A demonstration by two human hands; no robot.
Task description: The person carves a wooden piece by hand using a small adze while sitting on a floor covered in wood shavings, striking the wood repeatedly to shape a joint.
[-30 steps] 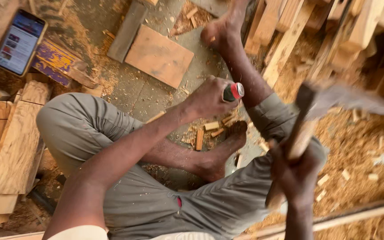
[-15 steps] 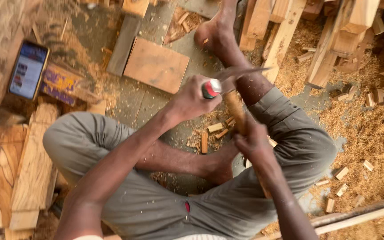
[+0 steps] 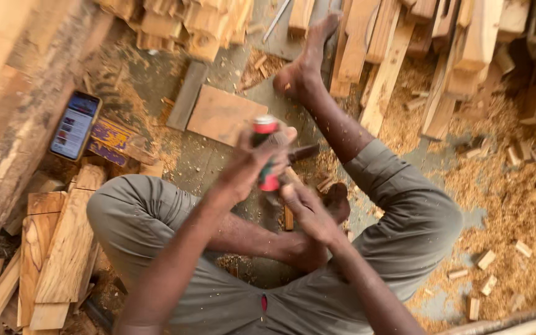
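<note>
soft, even daylight fills the scene, with no glare and only faint shadows under the legs. both hands, the left hand (image 3: 252,164) and the right hand (image 3: 308,214), smear with motion blur; the sawdust (image 3: 516,186) looks soft, and the edges bend slightly.

A lit phone screen and a printed carton at the left, a red-labelled cylinder in hand.

The phone (image 3: 75,126) lies tilted against a log, its upright rectangular screen glowing white and blue. Just beside it lies a flattened carton (image 3: 114,142) in purple, yellow and orange. The left hand (image 3: 257,162) grips a small cylinder (image 3: 267,152) with red ends and a dark middle band.
</note>
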